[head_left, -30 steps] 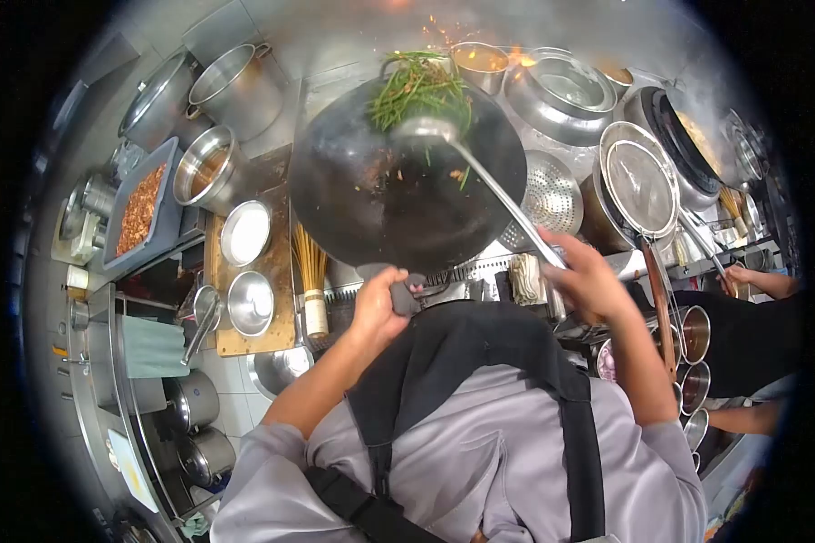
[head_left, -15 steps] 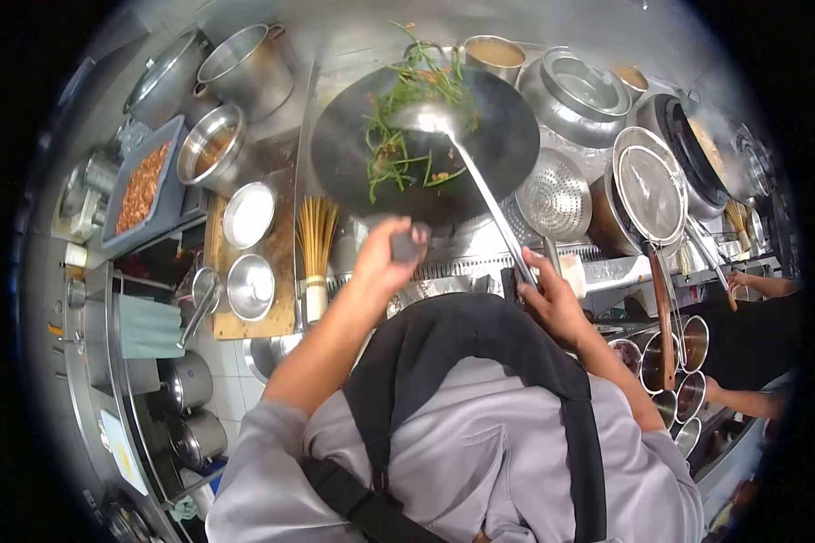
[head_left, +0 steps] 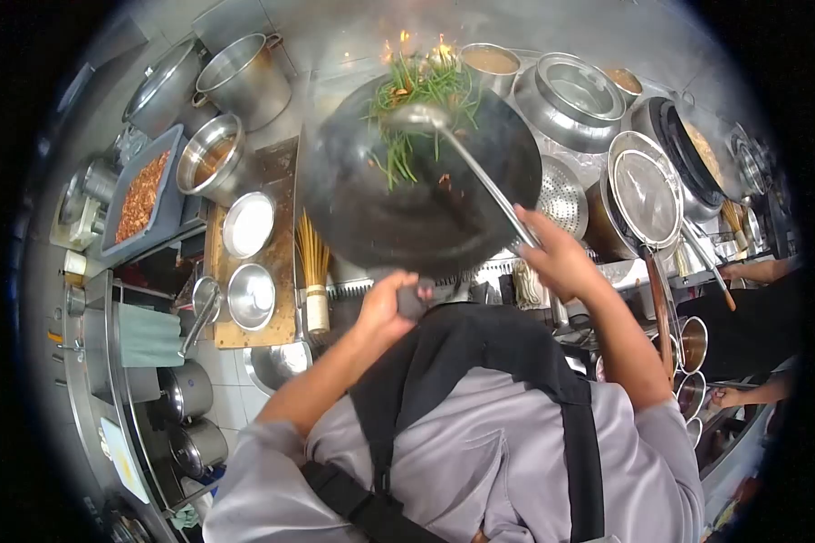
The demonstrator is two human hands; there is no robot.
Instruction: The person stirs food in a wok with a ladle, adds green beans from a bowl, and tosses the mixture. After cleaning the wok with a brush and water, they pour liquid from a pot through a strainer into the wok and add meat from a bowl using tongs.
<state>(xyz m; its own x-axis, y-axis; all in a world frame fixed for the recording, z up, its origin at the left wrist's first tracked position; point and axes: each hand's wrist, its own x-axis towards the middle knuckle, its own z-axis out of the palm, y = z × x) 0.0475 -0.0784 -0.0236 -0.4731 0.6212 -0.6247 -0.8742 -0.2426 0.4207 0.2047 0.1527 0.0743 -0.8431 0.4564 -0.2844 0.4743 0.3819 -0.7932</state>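
Leftmost, a blue tray of reddish chopped food [head_left: 140, 195] sits on the counter beside an open steel pot [head_left: 210, 154], with a larger stockpot [head_left: 243, 77] behind them. Just right of these, a wooden board [head_left: 276, 312] carries two small steel bowls [head_left: 247, 223], one above the other in the view, and a bamboo brush [head_left: 312, 262] lies along the board's right edge, bristles pointing away from the person. Next comes the left hand [head_left: 385, 308], closed in a full fist round the dark padded grip [head_left: 414, 297] of the wok [head_left: 398, 217]. The wok is lifted and tilted, its grip pointing back toward the person's chest and its far rim raised toward the back wall, where small flames [head_left: 417, 43] lick at the edge. Long green stems [head_left: 426, 86] are heaped against that far rim, mostly lying along the line from grip to rim. A steel ladle [head_left: 475, 172] crosses the wok on a diagonal: its bowl rests among the greens at the upper left, and its long handle runs down and to the right into the right hand [head_left: 561, 261], whose fingers are wrapped tight about the handle's end. Right of that hand stand a perforated strainer [head_left: 563, 195], a round mesh skimmer [head_left: 645, 195] and a second wok [head_left: 688, 149]; at the far right another person's hand [head_left: 729, 271] holds a thin utensil.
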